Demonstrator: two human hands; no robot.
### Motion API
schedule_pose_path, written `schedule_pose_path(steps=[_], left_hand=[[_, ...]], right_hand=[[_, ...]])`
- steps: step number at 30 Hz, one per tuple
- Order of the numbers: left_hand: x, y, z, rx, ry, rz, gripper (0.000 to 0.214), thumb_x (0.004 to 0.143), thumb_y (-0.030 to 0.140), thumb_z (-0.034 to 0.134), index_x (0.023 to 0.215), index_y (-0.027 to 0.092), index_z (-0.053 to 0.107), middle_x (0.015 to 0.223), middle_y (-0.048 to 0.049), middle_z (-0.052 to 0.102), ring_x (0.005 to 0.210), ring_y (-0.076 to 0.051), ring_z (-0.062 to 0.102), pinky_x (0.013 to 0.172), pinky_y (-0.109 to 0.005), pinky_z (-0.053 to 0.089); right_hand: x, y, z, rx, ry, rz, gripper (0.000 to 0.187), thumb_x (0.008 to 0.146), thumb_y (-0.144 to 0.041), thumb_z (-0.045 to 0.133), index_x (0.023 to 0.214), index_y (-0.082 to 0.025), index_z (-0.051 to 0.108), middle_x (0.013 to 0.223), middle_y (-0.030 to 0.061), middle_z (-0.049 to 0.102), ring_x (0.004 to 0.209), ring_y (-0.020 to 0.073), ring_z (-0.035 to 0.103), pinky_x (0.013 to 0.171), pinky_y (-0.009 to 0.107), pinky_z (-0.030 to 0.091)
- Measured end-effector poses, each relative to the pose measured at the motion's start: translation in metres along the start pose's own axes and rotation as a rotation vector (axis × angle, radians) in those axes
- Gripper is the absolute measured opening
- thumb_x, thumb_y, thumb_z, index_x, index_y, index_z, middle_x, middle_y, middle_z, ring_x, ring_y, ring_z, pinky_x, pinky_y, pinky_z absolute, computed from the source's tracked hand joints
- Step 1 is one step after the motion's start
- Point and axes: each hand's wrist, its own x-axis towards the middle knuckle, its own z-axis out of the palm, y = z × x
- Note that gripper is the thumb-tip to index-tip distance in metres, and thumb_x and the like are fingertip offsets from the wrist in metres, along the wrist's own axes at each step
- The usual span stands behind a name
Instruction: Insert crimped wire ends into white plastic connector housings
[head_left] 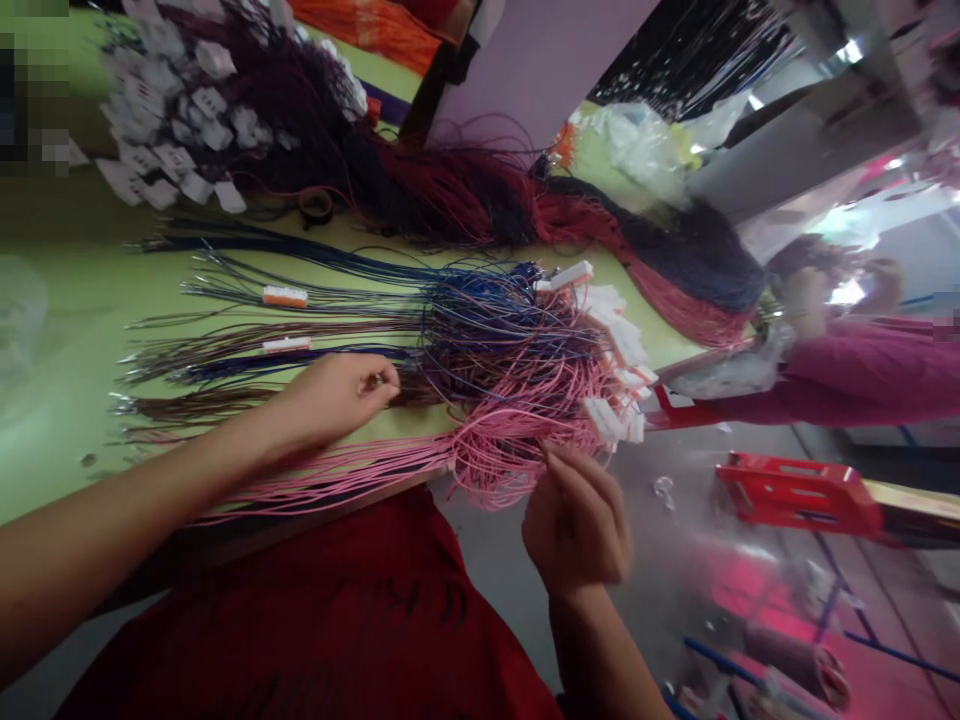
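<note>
My left hand (345,395) hovers over the bundles of brown wires (202,400), its thumb and fingertips curled together. Whatever may be between those fingertips is too small to make out. At the near right corner of the wires, my right hand (581,515) is closed in a pinch beside the looped pink wires (495,455); I cannot tell whether a wire is in it. Blue wires (322,255) run along the far side of the spread. White connectors (615,330) cluster at the wires' right end. Two orange-and-white connectors (285,297) lie among the loose ends at left.
Behind the wires lies a long dark and red cable bundle (465,195) with white connectors (172,130) at its left end. A tape roll (316,207) sits on the green table (60,430). Another person's magenta sleeve (862,370) and a red frame (799,495) are at right.
</note>
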Motion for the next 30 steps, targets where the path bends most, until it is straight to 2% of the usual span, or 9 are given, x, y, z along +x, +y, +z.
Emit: schedule_pose_path(steps=[2, 3, 6, 9, 13, 16, 18, 25, 30], left_hand=[[-0.001, -0.004, -0.013, 0.316, 0.03, 0.084, 0.013, 0.074, 0.031, 0.054, 0.068, 0.021, 0.061, 0.059, 0.0013, 0.056, 0.052, -0.014, 0.047, 0.051, -0.023, 0.029], [-0.004, -0.005, -0.019, 0.369, -0.016, 0.105, 0.015, 0.075, 0.031, 0.052, 0.067, 0.021, 0.061, 0.059, 0.0011, 0.058, 0.054, -0.014, 0.048, 0.053, -0.024, 0.03], [-0.016, -0.01, -0.034, 0.292, -0.103, 0.101, 0.02, 0.076, 0.034, 0.049, 0.068, 0.021, 0.061, 0.058, 0.0017, 0.058, 0.055, -0.015, 0.05, 0.055, -0.023, 0.033], [-0.034, -0.015, -0.045, 0.289, -0.049, 0.02, 0.023, 0.076, 0.039, 0.049, 0.071, 0.022, 0.065, 0.059, 0.0012, 0.06, 0.056, -0.016, 0.051, 0.055, -0.024, 0.034], [-0.061, -0.022, -0.053, 0.386, -0.009, -0.092, 0.021, 0.08, 0.034, 0.049, 0.08, 0.023, 0.067, 0.07, 0.0009, 0.067, 0.061, -0.016, 0.055, 0.059, -0.024, 0.032], [-0.075, -0.029, -0.055, 0.383, 0.026, -0.142, 0.022, 0.083, 0.032, 0.047, 0.087, 0.022, 0.066, 0.086, -0.0008, 0.071, 0.073, -0.017, 0.058, 0.068, -0.024, 0.035], [-0.083, -0.034, -0.057, 0.362, 0.057, -0.212, 0.023, 0.083, 0.036, 0.047, 0.09, 0.022, 0.064, 0.085, -0.0002, 0.071, 0.073, -0.018, 0.059, 0.069, -0.025, 0.036], [-0.101, -0.046, -0.075, 0.354, 0.15, -0.337, 0.022, 0.083, 0.038, 0.045, 0.082, 0.024, 0.061, 0.065, 0.0067, 0.065, 0.06, -0.013, 0.054, 0.062, -0.021, 0.036], [-0.112, -0.063, -0.08, 0.531, 0.159, -0.261, 0.033, 0.08, 0.047, 0.041, 0.083, 0.025, 0.065, 0.079, 0.0012, 0.071, 0.068, -0.019, 0.061, 0.064, -0.027, 0.039]], right_hand=[[0.005, -0.024, -0.007, 0.128, -0.07, -0.102, 0.028, 0.082, -0.016, 0.06, 0.109, -0.022, 0.06, 0.105, 0.0087, 0.069, 0.091, 0.0205, 0.067, 0.075, 0.037, 0.057], [0.01, -0.037, -0.006, 0.206, -0.15, -0.176, 0.024, 0.083, -0.019, 0.06, 0.107, -0.023, 0.06, 0.106, 0.0079, 0.069, 0.094, 0.0203, 0.066, 0.077, 0.037, 0.057], [0.03, -0.067, 0.013, 0.343, -0.428, -0.418, 0.016, 0.084, -0.021, 0.058, 0.099, -0.019, 0.062, 0.105, 0.0069, 0.069, 0.105, 0.0202, 0.061, 0.087, 0.037, 0.053], [0.041, -0.068, 0.044, 0.229, -0.552, -0.307, 0.015, 0.085, -0.015, 0.054, 0.097, -0.015, 0.062, 0.098, 0.0083, 0.07, 0.102, 0.0201, 0.06, 0.095, 0.04, 0.047], [0.029, -0.037, 0.064, 0.093, -0.515, -0.195, 0.013, 0.085, -0.011, 0.051, 0.093, -0.014, 0.061, 0.089, 0.0085, 0.068, 0.088, 0.0193, 0.061, 0.089, 0.041, 0.045], [0.015, -0.015, 0.062, 0.071, -0.412, -0.251, 0.015, 0.083, -0.008, 0.052, 0.094, -0.016, 0.059, 0.076, 0.0048, 0.066, 0.076, 0.0162, 0.06, 0.078, 0.034, 0.047], [0.01, -0.009, 0.06, 0.065, -0.363, -0.289, 0.018, 0.082, -0.007, 0.053, 0.096, -0.016, 0.057, 0.071, 0.0028, 0.064, 0.071, 0.0149, 0.059, 0.073, 0.032, 0.046], [0.014, -0.007, 0.062, 0.074, -0.365, -0.326, 0.02, 0.079, -0.003, 0.05, 0.092, -0.017, 0.056, 0.068, 0.0015, 0.061, 0.068, 0.0145, 0.058, 0.069, 0.031, 0.043], [0.017, -0.011, 0.056, 0.122, -0.383, -0.282, 0.02, 0.08, -0.003, 0.051, 0.092, -0.018, 0.056, 0.067, 0.0006, 0.061, 0.065, 0.0136, 0.057, 0.071, 0.031, 0.045]])
